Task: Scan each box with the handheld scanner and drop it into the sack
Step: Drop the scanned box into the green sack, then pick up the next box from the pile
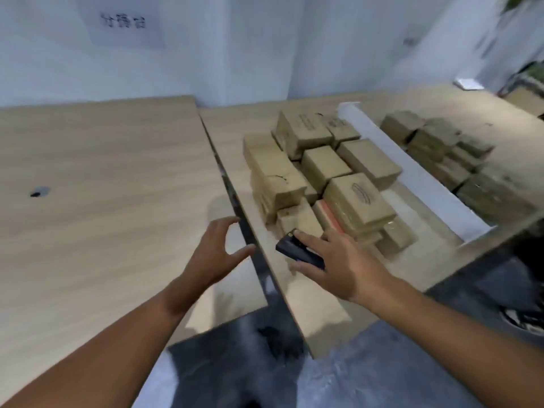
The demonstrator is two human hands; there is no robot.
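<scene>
Two bare hands work at the near edge of the right-hand table (pixel 318 304): the right hand (pixel 338 260) lies over the dark scanner (pixel 297 248), fingers draped around it but the grip not clearly closed, while the left hand (pixel 217 251) hovers beside it, fingers spread and empty. Brown boxes (pixel 321 169) sit heaped just beyond the scanner, none lifted. Likely the pick-up step; next calls for a firm hold on the scanner and the left hand taking a box; no sack in view.
</scene>
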